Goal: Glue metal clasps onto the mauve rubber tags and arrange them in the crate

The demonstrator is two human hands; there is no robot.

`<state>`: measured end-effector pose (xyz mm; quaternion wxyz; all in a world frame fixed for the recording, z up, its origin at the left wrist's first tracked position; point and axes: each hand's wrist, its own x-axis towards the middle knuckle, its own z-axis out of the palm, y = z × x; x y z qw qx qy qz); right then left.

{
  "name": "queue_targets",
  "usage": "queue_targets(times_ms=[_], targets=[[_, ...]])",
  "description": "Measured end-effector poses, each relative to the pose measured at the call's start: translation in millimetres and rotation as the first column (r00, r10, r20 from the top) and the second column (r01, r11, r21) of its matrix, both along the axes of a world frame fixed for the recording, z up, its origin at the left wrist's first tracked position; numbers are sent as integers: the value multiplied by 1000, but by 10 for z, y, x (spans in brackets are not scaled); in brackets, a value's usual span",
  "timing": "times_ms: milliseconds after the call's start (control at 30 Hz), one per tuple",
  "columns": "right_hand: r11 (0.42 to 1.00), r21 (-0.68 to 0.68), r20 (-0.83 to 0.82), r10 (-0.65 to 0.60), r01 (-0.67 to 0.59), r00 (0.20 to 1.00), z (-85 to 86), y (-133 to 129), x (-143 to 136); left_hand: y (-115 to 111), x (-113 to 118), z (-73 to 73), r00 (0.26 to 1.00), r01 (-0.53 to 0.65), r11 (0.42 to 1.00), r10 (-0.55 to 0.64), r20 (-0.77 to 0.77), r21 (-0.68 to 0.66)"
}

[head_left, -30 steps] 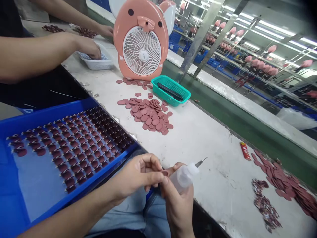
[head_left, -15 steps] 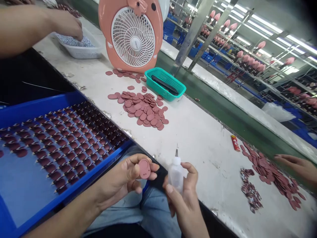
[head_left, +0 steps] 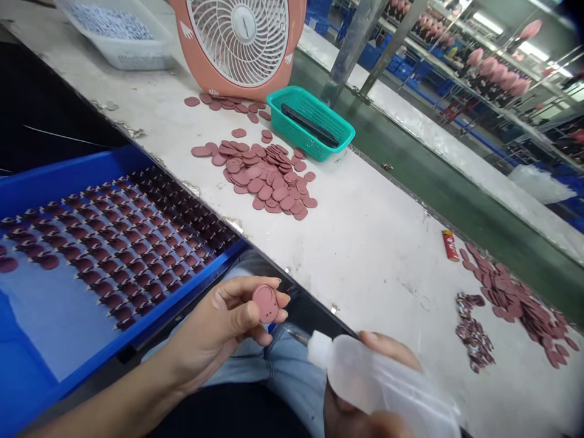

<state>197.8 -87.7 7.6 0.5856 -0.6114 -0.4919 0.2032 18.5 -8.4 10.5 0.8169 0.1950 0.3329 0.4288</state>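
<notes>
My left grip (head_left: 219, 328) clamped on disc (head_left: 265, 303) by its edge, seemingly to leave dotted face bare. My right grip (head_left: 393, 348) wrapped around bottle (head_left: 392, 383), tipped so needle (head_left: 298, 336) aims near disc, not touching. Loose discs (head_left: 269, 182) heaped on counter (head_left: 374, 225), seemingly for easy reach.

The disc (head_left: 265, 303) is dusty red, the bottle (head_left: 387, 377) milky white, the tray (head_left: 59, 175) blue — the basket (head_left: 296, 131) green, the fan (head_left: 240, 52) coral-and-white.

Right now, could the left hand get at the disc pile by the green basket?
Probably yes: the pile lies uncovered on the bench beyond the left hand, and nothing appears to block the way. The fingers do hold a disc, though, which might hinder grasping another.
</notes>
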Motion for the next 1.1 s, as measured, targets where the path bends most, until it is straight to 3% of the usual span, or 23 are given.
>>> queue_targets(times_ms=[167,467,633,933,1100], targets=[[979,184,58,-98,86,993,13,106,-175,-10,1,-106,1000,0,999,-1,20,49],[984,168,78,-76,62,994,48,142,-164,-27,12,216,996,-74,995,70,-54,-71],[980,182,194,-117,81,974,65,140,-161,-22,6,143,998,-63,996,61,-33,-65],[968,199,190,-188,150,964,39,119,-194,-24,-30,105,998,-52,998,50,-31,-45],[977,169,156,-155,128,975,66,159,-205,-24,-20,-16,999,-47,999,47,-10,19]])
